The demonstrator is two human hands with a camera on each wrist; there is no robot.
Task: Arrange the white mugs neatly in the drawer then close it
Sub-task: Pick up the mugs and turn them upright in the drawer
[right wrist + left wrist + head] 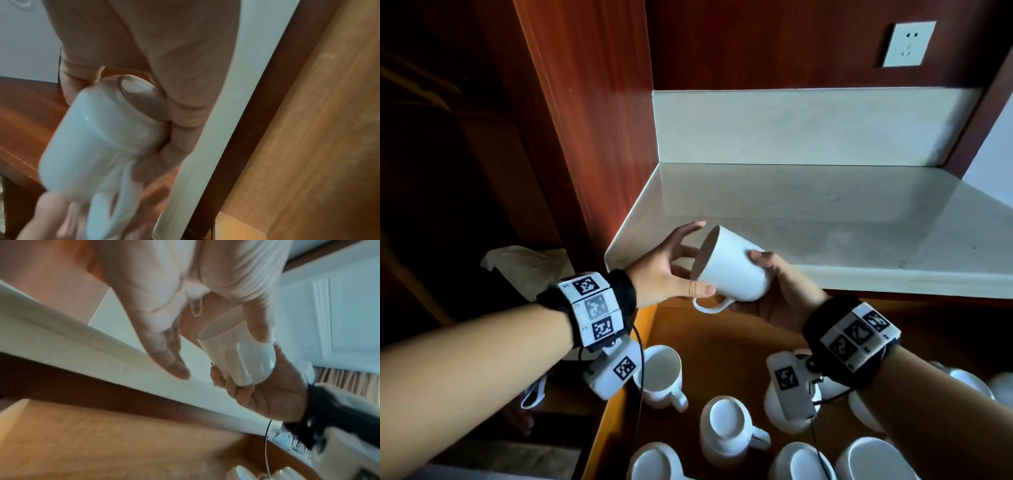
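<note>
Above the open drawer (pixel 726 339), by the counter (pixel 825 219) edge: one white mug (pixel 734 270), tipped sideways, mouth toward your left hand (pixel 671 270), handle down. Your right hand (pixel 777 291) grips its base; your left, fingers relaxed, thumb touching the rim. Other mugs (pixel 726 428) lie directly below.

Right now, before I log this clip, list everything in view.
held mug: one, white, tilted on its side above the open drawer
drawer mugs: at least eight, white, scattered in the drawer, some upright, some upside down, some hidden by the right wrist
drawer: one, orange-brown wood, open, below the countertop
countertop: one, cream, behind the hands
wall socket: one, white, upper right on the wood wall
pale cloth: one, cream, crumpled, far left
wrist bands: two, black with white marker tiles
left hand: thumb touching the held mug near its rim
right hand: fingers curled round the held mug's base
</note>
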